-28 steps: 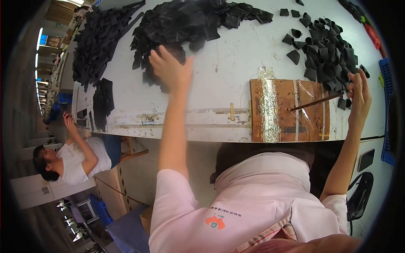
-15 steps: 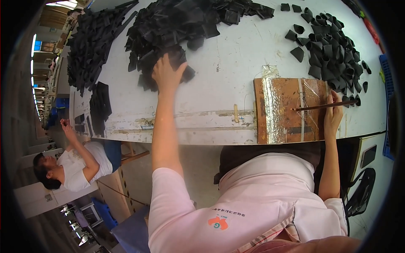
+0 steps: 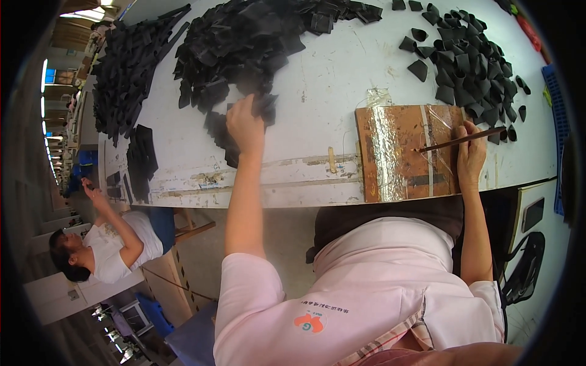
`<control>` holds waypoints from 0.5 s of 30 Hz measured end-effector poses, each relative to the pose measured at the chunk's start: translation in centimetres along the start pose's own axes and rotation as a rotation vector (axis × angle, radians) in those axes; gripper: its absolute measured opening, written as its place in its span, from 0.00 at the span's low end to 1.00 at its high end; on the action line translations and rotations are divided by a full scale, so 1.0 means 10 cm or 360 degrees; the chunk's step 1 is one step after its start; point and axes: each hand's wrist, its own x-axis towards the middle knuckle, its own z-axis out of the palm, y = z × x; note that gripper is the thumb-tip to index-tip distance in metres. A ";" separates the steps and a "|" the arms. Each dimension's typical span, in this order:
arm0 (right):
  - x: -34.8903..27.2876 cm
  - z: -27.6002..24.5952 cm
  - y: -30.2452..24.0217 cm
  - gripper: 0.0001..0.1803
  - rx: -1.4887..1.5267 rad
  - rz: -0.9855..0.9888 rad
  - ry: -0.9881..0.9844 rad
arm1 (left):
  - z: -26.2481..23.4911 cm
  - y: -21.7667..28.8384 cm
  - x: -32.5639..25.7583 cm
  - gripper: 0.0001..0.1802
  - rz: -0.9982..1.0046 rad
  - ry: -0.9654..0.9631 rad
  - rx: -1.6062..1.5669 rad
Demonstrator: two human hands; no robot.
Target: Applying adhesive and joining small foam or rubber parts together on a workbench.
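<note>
With fingers (image 3: 240, 107) bent on the left hand (image 3: 246, 129), reaches down to loose black pieces (image 3: 220, 129) on the white table (image 3: 305, 134), well left of the brown board (image 3: 408, 134); cannot tell whether grasping one. Shows a large black heap (image 3: 238, 43) farther out, also left of the board. Has a thin dark stick (image 3: 444, 144) slanting over the board and past its right edge. With the right hand (image 3: 471, 158) curled at that same edge, passes beneath the stick; cannot tell whether gripping either. Shows folded black loops (image 3: 473, 67) piled beyond the board's far right corner.
</note>
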 end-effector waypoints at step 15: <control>0.01 0.02 0.04 0.11 0.0228 0.0083 0.0076 | -0.18 1.24 -0.51 0.22 -0.0282 -0.0105 -0.1204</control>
